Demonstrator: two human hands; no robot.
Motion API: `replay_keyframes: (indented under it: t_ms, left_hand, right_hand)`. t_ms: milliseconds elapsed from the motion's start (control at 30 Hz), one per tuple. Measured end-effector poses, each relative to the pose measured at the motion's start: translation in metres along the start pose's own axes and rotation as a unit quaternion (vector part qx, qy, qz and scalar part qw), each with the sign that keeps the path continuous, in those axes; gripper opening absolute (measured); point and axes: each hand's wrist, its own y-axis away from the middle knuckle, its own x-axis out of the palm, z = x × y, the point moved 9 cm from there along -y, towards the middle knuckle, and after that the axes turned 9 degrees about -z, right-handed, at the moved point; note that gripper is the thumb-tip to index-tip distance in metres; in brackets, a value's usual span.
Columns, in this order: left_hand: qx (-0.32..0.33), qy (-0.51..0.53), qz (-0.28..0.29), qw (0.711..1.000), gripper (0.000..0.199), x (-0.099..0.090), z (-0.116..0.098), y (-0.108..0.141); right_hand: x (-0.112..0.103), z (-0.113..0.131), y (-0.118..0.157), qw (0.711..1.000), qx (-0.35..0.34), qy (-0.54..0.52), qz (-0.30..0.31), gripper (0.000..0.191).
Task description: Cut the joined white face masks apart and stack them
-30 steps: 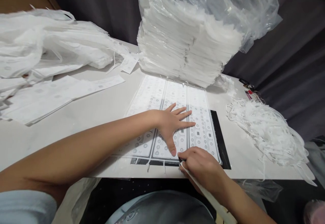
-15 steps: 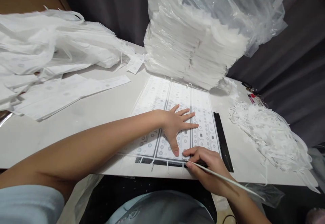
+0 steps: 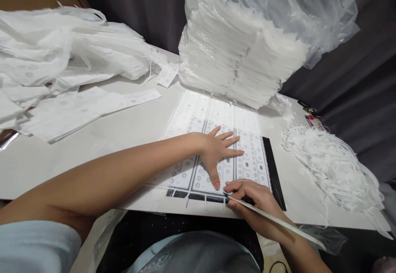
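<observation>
A white printed sheet with rows of grey circles and dark lines lies over a black board on the white table. My left hand rests flat on the sheet, fingers spread. Close to its thumb, at the sheet's near edge, my right hand pinches a long thin pale tool, whose dark tip touches the sheet's lower border. The tool's other end extends back over my right wrist. Narrow white strips stick out past the near edge of the sheet.
A tall stack of white sheets in clear plastic stands behind. White printed material is heaped at the left, with loose cut pieces before it. A tangled pile of thin white strips lies at the right.
The whole view has shifted slightly, so things appear a little further right. Both hands keep nearly the same places on the sheet, and the tool appears slightly turned, showing a wider side.
</observation>
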Motion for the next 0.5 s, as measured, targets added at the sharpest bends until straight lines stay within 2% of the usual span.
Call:
replay_keyframes:
  t_ms: [133, 267, 367, 500]
  left_hand:
    - [0.001, 0.003, 0.0, 1.0, 0.125, -0.001, -0.001, 0.0]
    - [0.0, -0.005, 0.026, 1.0, 0.122, 0.003, 0.0, 0.001]
    - [-0.005, -0.003, 0.029, 1.0, 0.122, 0.004, 0.001, 0.002]
    - [-0.012, 0.003, 0.027, 1.0, 0.123, 0.003, 0.001, 0.002]
  right_hand:
    - [0.001, 0.008, 0.0, 0.995, -0.092, 0.046, -0.01, 0.009]
    - [0.012, 0.012, 0.01, 0.969, -0.206, 0.133, -0.001, 0.011]
    - [0.02, 0.0, 0.014, 0.968, -0.182, 0.175, 0.01, 0.017]
    - [0.016, -0.024, 0.015, 0.992, -0.07, 0.091, -0.049, 0.021]
